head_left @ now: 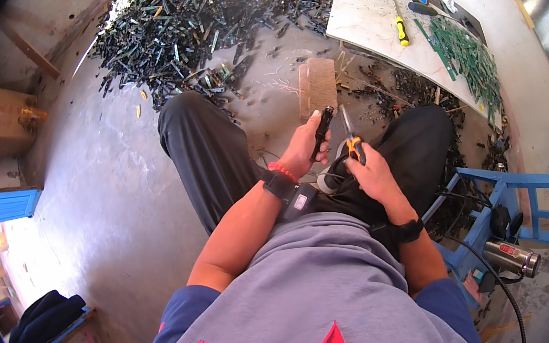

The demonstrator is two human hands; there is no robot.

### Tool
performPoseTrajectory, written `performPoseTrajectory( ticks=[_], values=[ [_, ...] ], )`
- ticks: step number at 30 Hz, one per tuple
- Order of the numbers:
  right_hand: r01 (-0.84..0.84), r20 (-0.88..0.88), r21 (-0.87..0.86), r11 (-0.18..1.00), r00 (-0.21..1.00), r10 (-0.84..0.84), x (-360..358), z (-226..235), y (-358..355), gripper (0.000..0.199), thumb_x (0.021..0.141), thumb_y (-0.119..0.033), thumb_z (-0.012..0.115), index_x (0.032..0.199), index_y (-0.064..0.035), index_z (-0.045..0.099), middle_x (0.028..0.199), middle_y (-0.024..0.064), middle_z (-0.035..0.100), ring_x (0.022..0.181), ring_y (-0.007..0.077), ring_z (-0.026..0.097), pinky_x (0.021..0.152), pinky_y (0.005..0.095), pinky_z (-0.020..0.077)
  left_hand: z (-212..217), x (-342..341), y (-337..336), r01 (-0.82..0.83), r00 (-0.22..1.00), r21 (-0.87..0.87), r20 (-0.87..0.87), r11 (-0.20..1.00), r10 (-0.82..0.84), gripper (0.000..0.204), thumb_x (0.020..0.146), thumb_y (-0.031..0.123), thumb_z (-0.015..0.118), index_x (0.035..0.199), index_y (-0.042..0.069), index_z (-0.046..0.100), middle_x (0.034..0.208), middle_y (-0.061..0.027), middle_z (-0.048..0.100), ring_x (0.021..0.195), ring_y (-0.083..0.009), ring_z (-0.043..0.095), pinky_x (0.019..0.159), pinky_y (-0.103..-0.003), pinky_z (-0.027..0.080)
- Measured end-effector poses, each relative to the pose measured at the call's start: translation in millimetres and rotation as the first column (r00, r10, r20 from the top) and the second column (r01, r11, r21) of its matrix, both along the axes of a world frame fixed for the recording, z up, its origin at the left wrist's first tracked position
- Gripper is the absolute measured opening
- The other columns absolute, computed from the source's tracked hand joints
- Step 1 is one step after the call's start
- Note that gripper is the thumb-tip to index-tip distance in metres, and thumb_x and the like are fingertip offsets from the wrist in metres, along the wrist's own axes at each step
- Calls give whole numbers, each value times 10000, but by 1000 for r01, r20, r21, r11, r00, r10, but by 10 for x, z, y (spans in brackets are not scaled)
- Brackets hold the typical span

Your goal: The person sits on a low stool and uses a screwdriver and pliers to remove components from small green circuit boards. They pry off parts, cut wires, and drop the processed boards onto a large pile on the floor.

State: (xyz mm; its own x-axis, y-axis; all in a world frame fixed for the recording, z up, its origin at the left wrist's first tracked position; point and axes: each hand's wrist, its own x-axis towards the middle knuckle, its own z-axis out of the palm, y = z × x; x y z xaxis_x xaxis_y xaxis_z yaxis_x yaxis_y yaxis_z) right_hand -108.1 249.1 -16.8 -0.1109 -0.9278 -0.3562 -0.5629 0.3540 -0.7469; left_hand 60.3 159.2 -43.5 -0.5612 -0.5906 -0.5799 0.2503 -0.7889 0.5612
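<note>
My left hand [301,148], fingers closed, holds a narrow black plastic strip-like piece [322,134] tilted upward. Just to its right, my right hand [375,173] is wrapped round the orange and black handles of long-nose pliers [355,150]. Their slim metal tip points up and away from me, beside the black piece and apart from it. Both hands are between my knees, over a shoe. A reddish brick [317,87] lies on the floor a little beyond the hands.
A large heap of dark strips [214,27] spreads across the far floor. On a pale board [364,10] at right lie a yellow screwdriver [401,28] and many green strips [465,52]. A blue stool frame [536,182] and metal flask [512,258] are near right; a cardboard box [8,122] stands left.
</note>
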Motion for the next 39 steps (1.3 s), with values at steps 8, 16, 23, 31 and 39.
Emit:
performPoseTrajectory(
  ticks=[8,16,23,31,39],
  values=[
    [-126,-330,-14,992,937,115,138,291,39,273,844,-200,557,1034,-12,503,951,224,617,906,422,584,771,495,452,-31,2,1,-23,996,-24,91,999,25,542,978,502,325,782,28,499,565,-30,422,401,-155,361,454,-333,407],
    [-147,-423,-14,989,897,128,160,197,5,294,840,-209,578,1036,-3,504,973,219,613,922,400,592,784,483,457,26,15,12,-28,989,-41,143,999,33,546,972,506,337,779,23,505,569,-32,435,409,-155,379,456,-317,411],
    [-163,-461,9,987,875,149,194,195,-2,294,837,-209,593,1020,4,505,967,224,612,909,394,599,776,484,462,13,-1,15,-29,987,-40,156,999,35,548,972,508,342,779,23,510,562,-34,437,410,-156,383,449,-319,410],
    [-167,-477,30,985,864,161,244,178,-31,298,842,-232,594,985,14,502,942,234,607,895,401,603,769,490,465,-67,-25,29,-26,977,-136,205,990,54,588,972,533,313,755,24,511,531,-37,448,392,-159,406,414,-318,409],
    [-149,-474,85,985,864,172,344,196,-87,346,850,-277,579,983,35,509,969,254,606,923,407,605,803,492,462,-218,-117,45,-24,954,-325,275,946,119,624,973,549,282,690,35,494,474,-46,443,344,-158,411,351,-300,370]
  ],
)
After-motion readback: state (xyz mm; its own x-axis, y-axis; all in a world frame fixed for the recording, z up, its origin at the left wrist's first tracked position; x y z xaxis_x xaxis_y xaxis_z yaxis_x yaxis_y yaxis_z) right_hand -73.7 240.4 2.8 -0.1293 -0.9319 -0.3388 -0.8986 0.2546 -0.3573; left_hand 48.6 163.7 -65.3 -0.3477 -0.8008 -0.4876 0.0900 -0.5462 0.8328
